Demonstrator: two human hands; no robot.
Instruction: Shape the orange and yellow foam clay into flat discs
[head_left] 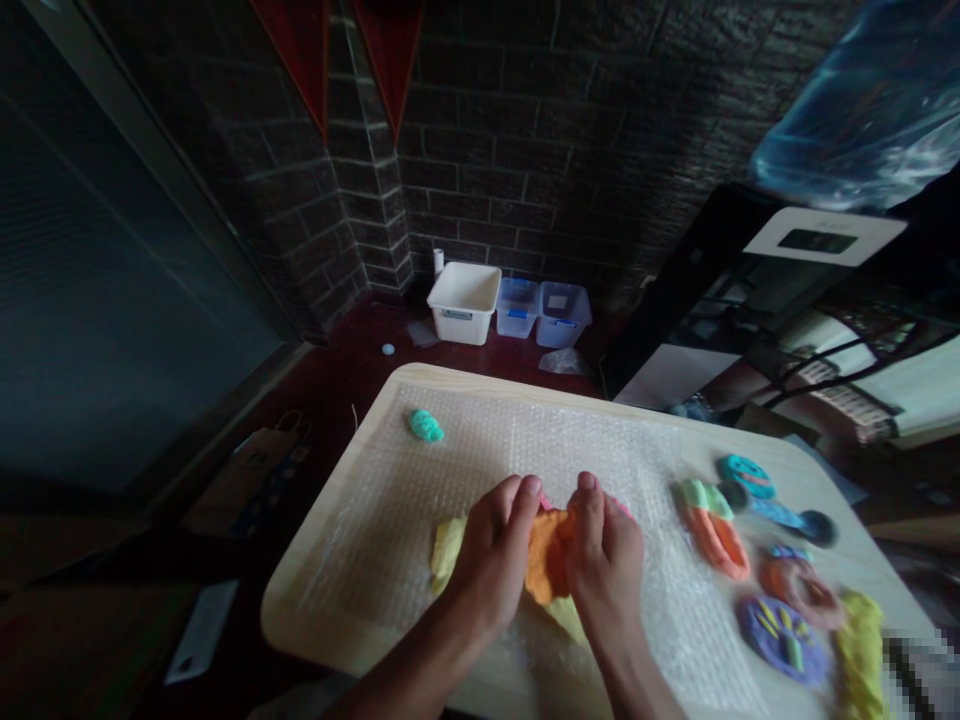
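My left hand (pixel 495 540) and my right hand (pixel 606 550) are closed on opposite sides of a flattened piece of orange modelling clay (pixel 549 555), thumbs on top. They hold it over the middle of the table. Pale yellow clay (pixel 448 552) shows below and to the left of it, partly hidden by my left hand. Bits of pink clay (pixel 621 508) peek out behind my fingers; whether they are held or lying there I cannot tell. A twisted lump of turquoise clay (pixel 426 425) lies apart at the far left.
Bubble wrap (pixel 360 520) covers much of the pale wooden table (pixel 300 600). Several clay shapes stand along the right side, among them a purple disc (pixel 784 640) and an orange-and-green piece (pixel 712 530). Beyond, a white basket (pixel 465 300) and clear boxes (pixel 562 315) sit by the wall.
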